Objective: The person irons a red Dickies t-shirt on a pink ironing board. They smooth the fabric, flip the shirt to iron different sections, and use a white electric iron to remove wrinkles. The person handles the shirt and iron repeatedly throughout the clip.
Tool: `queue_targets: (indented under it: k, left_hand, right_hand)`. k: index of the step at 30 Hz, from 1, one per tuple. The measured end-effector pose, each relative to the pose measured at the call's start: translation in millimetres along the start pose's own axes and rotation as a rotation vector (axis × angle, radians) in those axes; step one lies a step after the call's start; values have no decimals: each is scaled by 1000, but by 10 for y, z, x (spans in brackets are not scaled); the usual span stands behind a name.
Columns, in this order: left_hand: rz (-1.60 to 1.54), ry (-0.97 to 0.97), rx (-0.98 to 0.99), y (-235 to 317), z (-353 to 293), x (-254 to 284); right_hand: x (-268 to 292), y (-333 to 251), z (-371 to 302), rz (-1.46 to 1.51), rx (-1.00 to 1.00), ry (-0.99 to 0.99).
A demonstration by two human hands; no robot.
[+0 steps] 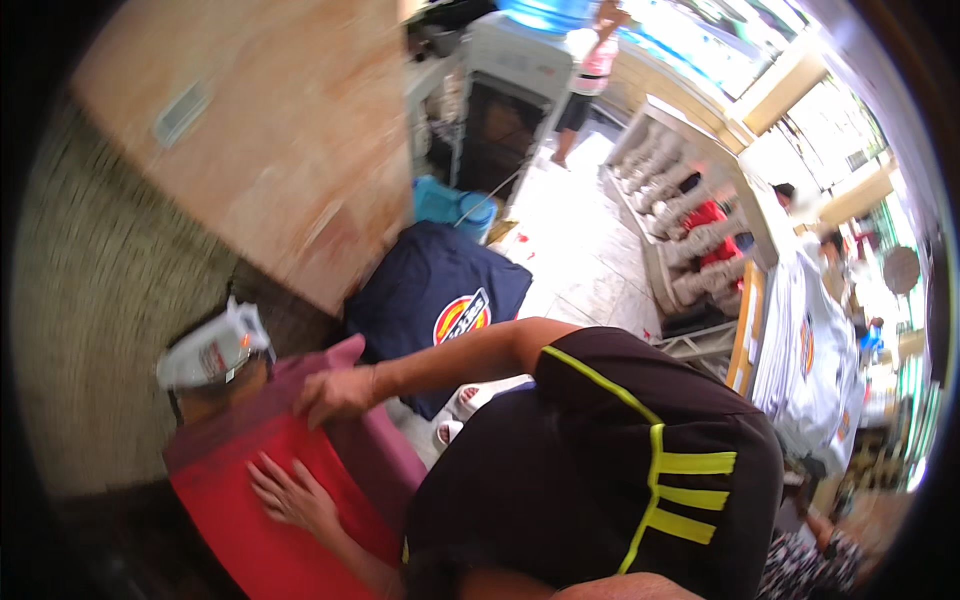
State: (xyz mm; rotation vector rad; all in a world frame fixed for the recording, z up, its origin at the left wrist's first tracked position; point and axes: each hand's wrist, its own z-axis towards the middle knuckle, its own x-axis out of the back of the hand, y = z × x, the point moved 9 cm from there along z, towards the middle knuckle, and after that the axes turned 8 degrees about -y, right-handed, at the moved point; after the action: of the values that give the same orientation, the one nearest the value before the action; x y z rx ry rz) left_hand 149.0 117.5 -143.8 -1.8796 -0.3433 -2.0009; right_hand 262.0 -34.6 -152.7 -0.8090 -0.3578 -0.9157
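Spread fingers and flat palm mark my left hand [297,500], pressed on a sheet of red material [235,515] at the lower left, while my right hand [342,393] bends down over the seam where the red meets a maroon layer [365,450]. My right fingers are curled; whether they pinch the material or merely touch it, I cannot tell. The maroon shows along the red's upper end and its right side. Just beyond that end sits a pale, crumpled plastic bag [212,350]. Beside my right forearm, a navy cloth [430,270] bearing a round, orange-rimmed emblem is draped near a blue bucket [455,205]. Beyond it stands a white water dispenser [510,50] topped by a blue bottle [550,12], with a person in pink [598,70] near it. White balusters [675,205] line the far right, and a stack of white garments [810,345] lies behind my black, yellow-striped sleeve [610,375].
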Motion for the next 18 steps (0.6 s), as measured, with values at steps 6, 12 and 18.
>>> queue_targets:
  k: [6,12,18]
  left_hand:
    - [-11,172,5,-571,919,15]
    - [-146,86,-137,-1077,1156,43]
    - [-316,150,-338,-1343,1357,171]
  right_hand:
    - [148,23,-125,-62,-202,-44]
    - [244,-8,83,-200,-554,-12]
    - [97,166,94,-109,-761,-84]
